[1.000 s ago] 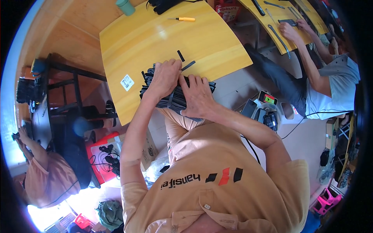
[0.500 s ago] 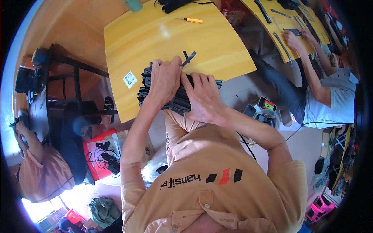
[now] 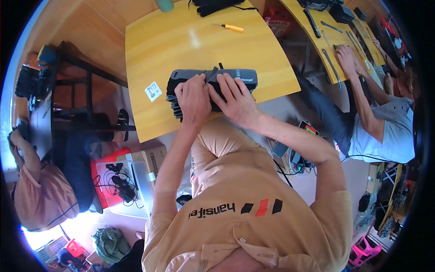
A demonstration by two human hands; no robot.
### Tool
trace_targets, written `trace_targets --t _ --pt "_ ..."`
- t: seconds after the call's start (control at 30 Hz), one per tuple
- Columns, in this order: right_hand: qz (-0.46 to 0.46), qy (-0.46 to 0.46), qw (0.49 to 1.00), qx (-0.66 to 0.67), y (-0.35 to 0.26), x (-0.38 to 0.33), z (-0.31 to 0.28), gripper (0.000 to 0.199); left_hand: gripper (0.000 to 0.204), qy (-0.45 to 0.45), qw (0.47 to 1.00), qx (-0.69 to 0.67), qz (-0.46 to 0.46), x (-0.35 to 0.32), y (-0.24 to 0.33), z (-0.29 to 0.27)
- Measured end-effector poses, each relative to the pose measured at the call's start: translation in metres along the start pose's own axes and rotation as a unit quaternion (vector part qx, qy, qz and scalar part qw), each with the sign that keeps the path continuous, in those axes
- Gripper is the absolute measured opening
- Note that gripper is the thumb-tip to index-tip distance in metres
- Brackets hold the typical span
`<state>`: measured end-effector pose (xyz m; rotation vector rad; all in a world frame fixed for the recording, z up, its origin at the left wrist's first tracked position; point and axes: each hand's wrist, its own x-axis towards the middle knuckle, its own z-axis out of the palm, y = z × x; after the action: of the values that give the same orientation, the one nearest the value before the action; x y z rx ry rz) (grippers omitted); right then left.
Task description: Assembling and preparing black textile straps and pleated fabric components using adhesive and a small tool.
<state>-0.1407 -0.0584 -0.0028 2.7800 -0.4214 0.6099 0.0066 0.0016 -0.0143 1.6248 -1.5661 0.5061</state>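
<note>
A thick bundle of folded black fabric [image 3: 174,85], smooth on its far side and layered on its near left side, rests at the table's near edge. Around its middle runs a narrow black strap [image 3: 211,74], one end sticking up beyond the bundle. My left hand [image 3: 194,100] is closed on the bundle left of the strap, its fingertips against the strap. Just to the right, my right hand [image 3: 238,102] grips the bundle, fingers bent over the top and thumb toward the strap. Both palms hide much of the near side.
The yellow table [image 3: 181,45] bears a white label sticker [image 3: 153,91], a yellow-handled screwdriver [image 3: 233,28], a green cup [image 3: 165,4] and a black pouch [image 3: 217,5]. A co-worker [image 3: 380,122] sits right at a tool-covered table; another person [image 3: 43,195] sits left. Cables [image 3: 122,183] lie on a clear bin.
The bundle has tipped, so its smooth far side now shows. My right hand has shifted its fingers onto the top, beside the strap; my left hand has moved slightly right and nearer.
</note>
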Motion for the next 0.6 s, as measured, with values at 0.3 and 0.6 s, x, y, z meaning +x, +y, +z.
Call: trace_targets --t 0.3,0.6 --pt "0.018 0.05 0.996 -0.072 -0.028 -0.024 0.006 0.048 0.021 0.028 0.998 0.01 -0.049 -0.024 0.023 -0.019" --pt "0.002 0.027 1.0 -0.014 -0.058 -0.054 -0.016 0.04 0.019 0.048 0.998 0.022 -0.039 -0.067 0.048 -0.034"
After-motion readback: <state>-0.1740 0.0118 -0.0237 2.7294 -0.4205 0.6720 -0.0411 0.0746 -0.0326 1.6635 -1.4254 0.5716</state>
